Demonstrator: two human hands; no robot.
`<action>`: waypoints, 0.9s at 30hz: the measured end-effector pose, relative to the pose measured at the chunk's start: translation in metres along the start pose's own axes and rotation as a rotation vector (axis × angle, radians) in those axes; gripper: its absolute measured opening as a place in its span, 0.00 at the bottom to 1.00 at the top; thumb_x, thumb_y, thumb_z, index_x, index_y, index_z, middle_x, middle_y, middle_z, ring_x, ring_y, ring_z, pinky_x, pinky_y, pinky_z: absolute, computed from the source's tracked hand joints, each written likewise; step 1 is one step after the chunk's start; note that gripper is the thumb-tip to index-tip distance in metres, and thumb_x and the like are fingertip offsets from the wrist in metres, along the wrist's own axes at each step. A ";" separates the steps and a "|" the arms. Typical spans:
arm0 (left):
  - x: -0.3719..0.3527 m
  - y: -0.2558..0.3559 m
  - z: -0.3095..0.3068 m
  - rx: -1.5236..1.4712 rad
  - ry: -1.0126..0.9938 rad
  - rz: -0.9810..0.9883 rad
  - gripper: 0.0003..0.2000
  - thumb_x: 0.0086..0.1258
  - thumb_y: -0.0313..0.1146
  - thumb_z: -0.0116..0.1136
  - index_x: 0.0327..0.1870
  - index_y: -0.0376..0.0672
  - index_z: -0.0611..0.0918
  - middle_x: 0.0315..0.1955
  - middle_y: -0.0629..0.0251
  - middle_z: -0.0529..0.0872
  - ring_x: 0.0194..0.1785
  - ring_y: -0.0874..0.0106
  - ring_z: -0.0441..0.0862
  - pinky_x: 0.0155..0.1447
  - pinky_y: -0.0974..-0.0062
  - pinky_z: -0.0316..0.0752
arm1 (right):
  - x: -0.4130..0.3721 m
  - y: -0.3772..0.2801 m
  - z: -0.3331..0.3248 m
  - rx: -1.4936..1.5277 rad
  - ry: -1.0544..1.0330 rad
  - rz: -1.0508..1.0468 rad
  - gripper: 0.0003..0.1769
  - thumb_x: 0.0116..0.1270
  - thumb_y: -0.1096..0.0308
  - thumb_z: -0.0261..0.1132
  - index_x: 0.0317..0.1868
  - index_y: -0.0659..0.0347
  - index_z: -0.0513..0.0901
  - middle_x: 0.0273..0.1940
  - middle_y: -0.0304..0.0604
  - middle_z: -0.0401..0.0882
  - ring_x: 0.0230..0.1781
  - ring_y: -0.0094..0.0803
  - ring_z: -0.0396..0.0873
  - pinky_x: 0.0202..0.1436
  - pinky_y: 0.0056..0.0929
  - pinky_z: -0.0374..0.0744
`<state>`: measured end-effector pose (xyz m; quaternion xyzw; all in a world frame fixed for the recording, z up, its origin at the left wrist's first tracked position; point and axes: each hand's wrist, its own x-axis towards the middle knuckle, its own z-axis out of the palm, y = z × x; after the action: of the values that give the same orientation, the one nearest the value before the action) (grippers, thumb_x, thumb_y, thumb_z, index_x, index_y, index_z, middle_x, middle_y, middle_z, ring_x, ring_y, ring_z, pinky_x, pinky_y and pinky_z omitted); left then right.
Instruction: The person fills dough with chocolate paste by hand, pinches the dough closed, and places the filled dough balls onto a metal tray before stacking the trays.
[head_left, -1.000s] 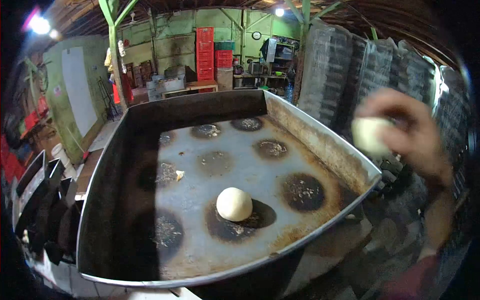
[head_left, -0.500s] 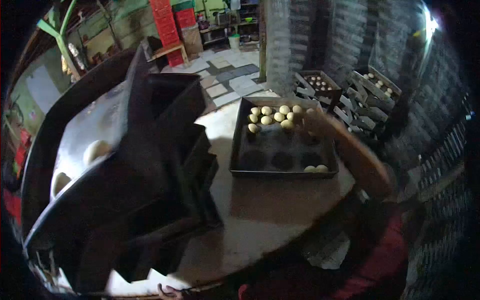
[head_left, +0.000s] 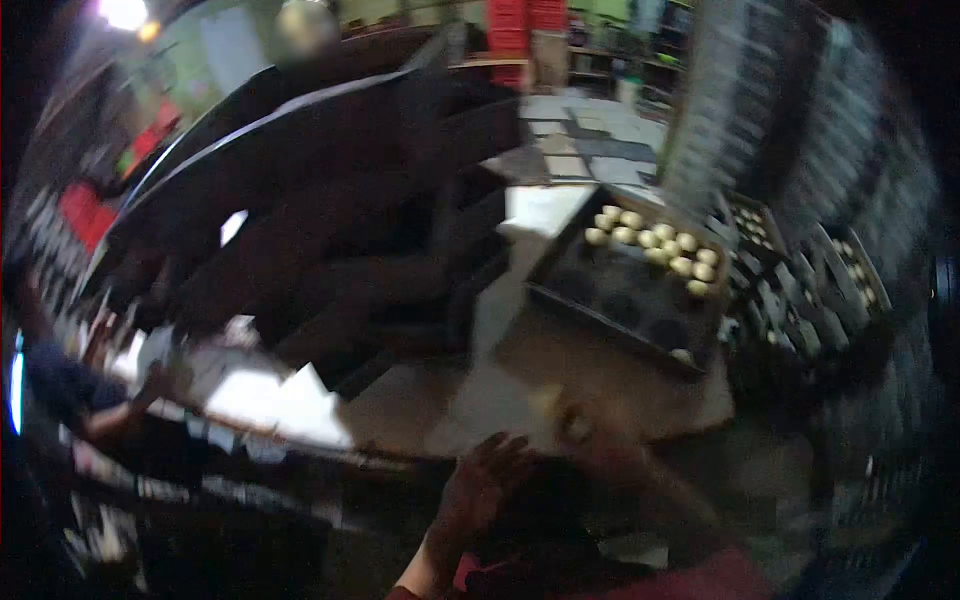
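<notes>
Pale yellow balls, dough-like in their look, are gathered along the far side of a dark metal tray, right of the centre of the frame. One lone ball is seen at the tray's near corner, on the lower right. Between them the tray bottom is left bare, and dark round marks are shown on it. The tray is carried by a brownish tabletop, and it is placed at a slant.

At the lower centre of the frame, both hands of the person are held near the table edge. The left hand is held wide, with its fingers spread. The right hand is blurred by motion; just beside its fingers a pale, blurred ball is seen, but whether it is gripped cannot be told. A dark red sleeve is shown below the right arm.

The left and upper middle are filled by stacked dark trays, piled unevenly. At the left edge, a co-worker's arm in a dark sleeve is seen, with the co-worker's hand near white sheets. Farther right, pale balls are held by two other trays, the nearer-to-centre tray and the outer tray. Red crates are stacked at the top.
</notes>
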<state>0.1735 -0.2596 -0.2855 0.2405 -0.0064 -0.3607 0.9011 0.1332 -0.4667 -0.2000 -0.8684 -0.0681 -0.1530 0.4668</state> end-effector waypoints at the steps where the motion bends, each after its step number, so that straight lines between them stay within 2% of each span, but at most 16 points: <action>1: -0.020 0.011 -0.010 -0.272 -0.063 -0.181 0.17 0.72 0.38 0.41 0.55 0.37 0.70 0.47 0.54 0.77 0.54 0.60 0.74 0.56 0.63 0.69 | -0.016 -0.002 0.052 -0.132 -0.142 -0.207 0.12 0.60 0.65 0.61 0.42 0.61 0.75 0.43 0.47 0.74 0.44 0.41 0.74 0.47 0.36 0.74; 2: -0.046 0.025 -0.025 -0.275 -0.046 -0.103 0.17 0.72 0.38 0.41 0.55 0.37 0.70 0.47 0.54 0.77 0.54 0.60 0.74 0.56 0.63 0.69 | -0.032 -0.004 0.103 -0.233 -0.262 -0.429 0.14 0.60 0.67 0.62 0.45 0.61 0.75 0.45 0.48 0.74 0.47 0.40 0.73 0.49 0.35 0.74; 4: -0.107 0.057 -0.058 0.369 0.279 -0.102 0.16 0.72 0.36 0.41 0.55 0.35 0.67 0.48 0.53 0.76 0.52 0.61 0.76 0.52 0.65 0.75 | -0.038 -0.033 0.162 -0.128 -0.514 -0.629 0.15 0.60 0.64 0.61 0.47 0.60 0.76 0.49 0.49 0.72 0.52 0.45 0.72 0.55 0.37 0.72; 6: -0.165 0.071 -0.077 0.117 0.551 0.154 0.12 0.72 0.31 0.42 0.51 0.34 0.69 0.43 0.55 0.79 0.51 0.66 0.77 0.54 0.70 0.74 | -0.033 -0.094 0.191 0.346 -0.832 -0.407 0.09 0.59 0.72 0.63 0.41 0.62 0.78 0.41 0.48 0.78 0.41 0.39 0.78 0.46 0.34 0.77; 7: -0.186 0.078 -0.089 0.183 0.624 0.319 0.12 0.72 0.31 0.40 0.50 0.35 0.70 0.43 0.55 0.79 0.51 0.66 0.76 0.55 0.71 0.73 | -0.038 -0.117 0.217 0.511 -0.728 -0.278 0.06 0.59 0.73 0.63 0.38 0.62 0.79 0.39 0.49 0.79 0.39 0.41 0.79 0.43 0.33 0.77; 10: -0.233 0.082 -0.125 0.499 0.668 0.527 0.13 0.73 0.33 0.37 0.50 0.36 0.71 0.46 0.55 0.78 0.54 0.67 0.75 0.58 0.70 0.70 | -0.027 -0.135 0.349 0.358 -0.047 -0.606 0.14 0.66 0.61 0.56 0.43 0.64 0.77 0.39 0.50 0.78 0.39 0.38 0.79 0.44 0.30 0.77; 12: -0.257 0.114 -0.106 0.580 0.909 0.287 0.14 0.74 0.34 0.35 0.50 0.36 0.71 0.49 0.53 0.76 0.56 0.65 0.73 0.59 0.68 0.69 | -0.016 -0.124 0.395 0.439 -0.330 -0.223 0.19 0.68 0.57 0.51 0.45 0.65 0.76 0.40 0.50 0.78 0.40 0.37 0.78 0.46 0.32 0.76; 13: -0.264 0.125 -0.123 0.207 0.748 0.448 0.15 0.73 0.33 0.34 0.51 0.35 0.71 0.50 0.51 0.75 0.57 0.63 0.72 0.60 0.67 0.68 | -0.009 -0.117 0.423 0.630 -0.302 0.114 0.18 0.67 0.57 0.52 0.45 0.65 0.76 0.39 0.49 0.78 0.41 0.37 0.77 0.46 0.32 0.75; 14: -0.271 0.137 -0.138 -0.159 0.561 0.591 0.15 0.73 0.33 0.34 0.51 0.33 0.70 0.51 0.50 0.74 0.58 0.61 0.71 0.61 0.66 0.68 | 0.007 -0.103 0.438 0.330 -0.290 -0.123 0.16 0.66 0.61 0.54 0.45 0.66 0.76 0.38 0.49 0.78 0.41 0.34 0.77 0.45 0.30 0.75; 15: -0.279 0.148 -0.149 -0.195 0.526 0.567 0.16 0.73 0.32 0.33 0.53 0.31 0.68 0.52 0.48 0.73 0.58 0.58 0.70 0.62 0.63 0.67 | 0.024 -0.093 0.456 0.250 -0.215 -0.117 0.14 0.62 0.65 0.59 0.43 0.65 0.77 0.40 0.52 0.77 0.40 0.45 0.77 0.46 0.36 0.74; 17: -0.277 0.171 -0.170 -0.226 0.535 0.541 0.16 0.72 0.31 0.34 0.54 0.31 0.68 0.52 0.48 0.73 0.58 0.58 0.70 0.63 0.63 0.66 | 0.080 -0.056 0.486 0.253 -0.140 0.084 0.14 0.62 0.67 0.58 0.43 0.68 0.75 0.41 0.53 0.77 0.41 0.42 0.77 0.45 0.36 0.75; 18: -0.271 0.182 -0.179 -0.258 0.546 0.509 0.16 0.72 0.30 0.35 0.55 0.31 0.67 0.52 0.48 0.73 0.59 0.57 0.70 0.64 0.62 0.66 | 0.112 -0.061 0.490 0.047 0.005 0.012 0.17 0.62 0.66 0.58 0.46 0.71 0.72 0.42 0.55 0.76 0.42 0.43 0.76 0.45 0.36 0.75; 22: -0.217 0.221 -0.212 0.088 0.607 0.360 0.20 0.64 0.18 0.45 0.58 0.35 0.66 0.51 0.48 0.75 0.53 0.61 0.76 0.57 0.72 0.72 | 0.237 -0.023 0.554 -0.071 0.324 0.083 0.29 0.58 0.65 0.62 0.55 0.69 0.61 0.52 0.62 0.66 0.55 0.51 0.65 0.59 0.45 0.63; 24: -0.185 0.250 -0.220 0.109 0.595 0.322 0.26 0.61 0.15 0.48 0.62 0.37 0.61 0.50 0.49 0.75 0.50 0.63 0.78 0.52 0.76 0.75 | 0.278 -0.015 0.580 -0.122 0.398 0.139 0.27 0.58 0.69 0.61 0.54 0.68 0.60 0.50 0.58 0.66 0.54 0.48 0.64 0.58 0.44 0.62; 26: -0.154 0.281 -0.220 0.309 0.657 0.383 0.30 0.61 0.17 0.51 0.64 0.38 0.55 0.48 0.52 0.76 0.49 0.66 0.78 0.50 0.75 0.75 | 0.291 -0.007 0.591 0.131 0.455 0.286 0.12 0.63 0.74 0.52 0.45 0.65 0.63 0.41 0.53 0.67 0.44 0.45 0.67 0.49 0.42 0.66; 27: -0.141 0.299 -0.229 0.489 0.754 0.387 0.34 0.61 0.18 0.54 0.66 0.38 0.49 0.46 0.54 0.76 0.45 0.68 0.78 0.47 0.75 0.76 | 0.289 -0.010 0.590 0.153 0.519 0.234 0.09 0.61 0.75 0.54 0.41 0.67 0.67 0.40 0.54 0.69 0.43 0.47 0.68 0.48 0.41 0.66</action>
<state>0.3050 0.1173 -0.3342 0.5532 0.1914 -0.0622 0.8083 0.5222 0.0222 -0.4020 -0.7646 0.1426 -0.3095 0.5470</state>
